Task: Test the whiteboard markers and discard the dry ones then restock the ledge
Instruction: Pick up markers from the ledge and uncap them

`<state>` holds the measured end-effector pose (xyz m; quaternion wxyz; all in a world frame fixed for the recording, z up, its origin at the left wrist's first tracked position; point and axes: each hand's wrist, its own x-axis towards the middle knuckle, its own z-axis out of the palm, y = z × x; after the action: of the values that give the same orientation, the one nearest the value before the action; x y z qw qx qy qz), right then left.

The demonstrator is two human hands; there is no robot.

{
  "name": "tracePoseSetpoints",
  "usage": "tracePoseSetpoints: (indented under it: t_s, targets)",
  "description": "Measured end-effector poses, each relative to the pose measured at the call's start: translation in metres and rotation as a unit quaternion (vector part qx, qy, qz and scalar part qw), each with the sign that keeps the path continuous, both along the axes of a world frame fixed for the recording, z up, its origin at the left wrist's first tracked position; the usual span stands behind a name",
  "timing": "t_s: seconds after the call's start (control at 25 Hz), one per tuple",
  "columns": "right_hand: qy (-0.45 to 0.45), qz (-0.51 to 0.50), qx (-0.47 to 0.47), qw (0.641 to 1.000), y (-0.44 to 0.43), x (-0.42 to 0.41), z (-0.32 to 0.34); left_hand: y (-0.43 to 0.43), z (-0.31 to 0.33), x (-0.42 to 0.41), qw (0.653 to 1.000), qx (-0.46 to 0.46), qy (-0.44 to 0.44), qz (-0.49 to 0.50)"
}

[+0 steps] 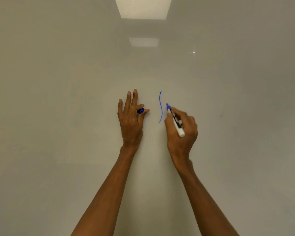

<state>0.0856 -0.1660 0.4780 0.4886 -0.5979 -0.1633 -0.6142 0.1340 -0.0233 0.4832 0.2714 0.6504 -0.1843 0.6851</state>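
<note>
A curved blue stroke (160,107) runs up the whiteboard (75,82), and everything here sits to one side of it or the other. Just right of the stroke, the right hand (181,128) grips an uncapped blue marker (175,120) like a pen. Its fingers curl round the white barrel near the tip so the point can be steered. The tip stands just beside the stroke's middle; whether it touches the board I cannot tell. Left of the stroke, the left hand (130,120) shows its back to the camera, three fingers straight and spread toward the board. Its thumb and forefinger pinch the blue cap (140,110), probably kept close so the marker can be capped at once. The stroke looks solid and even, so I judge this marker good and fit for the ledge rather than the bin. The ledge is not in view. Well above the stroke, ceiling lights (143,9) reflect in the board
</note>
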Motion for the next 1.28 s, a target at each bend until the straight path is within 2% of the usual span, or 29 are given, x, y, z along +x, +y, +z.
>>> tracePoseSetpoints:
  t_s: [0.08, 0.16, 0.28, 0.4, 0.44, 0.52, 0.64, 0.76, 0.84, 0.88, 0.96, 1.08, 1.16, 1.28]
  targets:
    - [-0.001, 0.02, 0.003, 1.0, -0.003, 0.006, 0.027, 0.001, -0.001, 0.001, 1.0, -0.003, -0.01, 0.013]
    - [-0.002, 0.01, -0.035, 0.999, -0.006, 0.015, 0.037, 0.003, -0.003, 0.004, 0.999, -0.003, -0.028, 0.027]
    - [-0.009, -0.064, -0.103, 0.993, -0.01, 0.018, 0.006, 0.002, -0.005, 0.004, 0.998, -0.037, -0.034, 0.028]
    - [0.012, -0.078, -0.081, 0.994, -0.009, 0.008, -0.045, 0.003, -0.007, 0.005, 0.998, -0.051, -0.031, 0.038]
    - [0.027, -0.036, -0.073, 0.996, -0.007, 0.004, -0.056, 0.003, -0.005, 0.003, 0.997, -0.051, -0.031, 0.04]
    - [0.078, 0.13, -0.031, 0.988, -0.004, -0.006, -0.064, 0.004, -0.002, -0.001, 0.997, -0.066, -0.021, 0.025]
    - [0.173, 0.348, 0.078, 0.918, -0.004, -0.022, -0.06, 0.003, -0.013, -0.014, 0.992, -0.116, 0.016, -0.047]
    - [0.204, 0.465, 0.127, 0.852, 0.002, -0.031, -0.062, 0.001, -0.035, -0.041, 0.975, -0.17, 0.069, -0.125]
    - [0.215, 0.526, 0.136, 0.812, 0.01, -0.038, -0.068, -0.002, -0.046, -0.062, 0.937, -0.261, 0.111, -0.204]
    - [0.221, 0.544, 0.14, 0.797, 0.014, -0.041, -0.072, -0.004, -0.049, -0.071, 0.903, -0.32, 0.132, -0.255]
    - [0.23, 0.561, 0.15, 0.781, 0.023, -0.046, -0.081, -0.003, -0.055, -0.082, 0.832, -0.412, 0.151, -0.341]
    - [0.241, 0.568, 0.158, 0.771, 0.034, -0.049, -0.09, 0.005, -0.07, -0.09, 0.751, -0.471, 0.165, -0.432]
    - [0.247, 0.563, 0.148, 0.775, 0.04, -0.052, -0.095, 0.008, -0.076, -0.095, 0.716, -0.488, 0.18, -0.466]
    - [0.256, 0.558, 0.144, 0.776, 0.048, -0.054, -0.101, 0.011, -0.081, -0.1, 0.696, -0.502, 0.183, -0.48]
